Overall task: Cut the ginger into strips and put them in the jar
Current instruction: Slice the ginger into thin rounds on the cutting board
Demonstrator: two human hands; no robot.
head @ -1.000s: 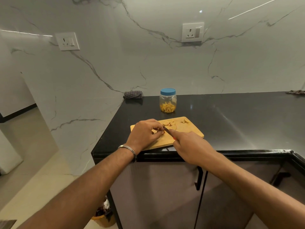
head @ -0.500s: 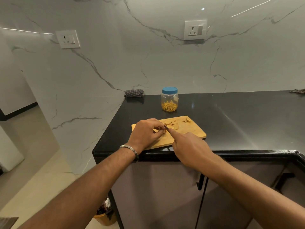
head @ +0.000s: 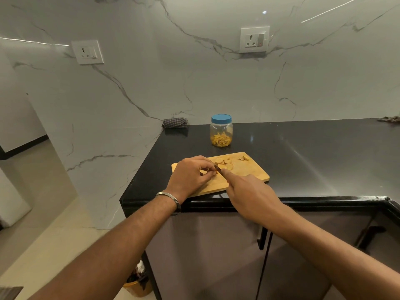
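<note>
**Ginger on the board, both hands at the blade**

A wooden cutting board lies on the black surface close to its front edge, near the front left corner, turned a little askew to that edge. The left hand rests on the left part of the board with its fingers curled down, pinching a small piece of ginger between the fingertips; most of that piece is hidden under the fingers. A metal bangle circles the left wrist just above the front edge of the surface.

The right hand comes in over the front edge, fingers wrapped round the handle of a knife, with the index finger stretched along the top of the blade. Only a short dark stretch of blade shows, tilted and touching or just beside the left fingertips; the handle itself is hidden inside the hand.

Round ginger slices lie in a loose cluster on the board just beyond the blade, and two small ginger scraps sit apart near the board's far right corner.

Beyond the board, toward the back edge of the surface, stands a clear jar with a blue lid on it; its lower part holds yellow ginger strips. A checked cloth lies folded at the back left corner of the surface, against the marble wall. Two switch sockets are mounted on that wall.
</note>
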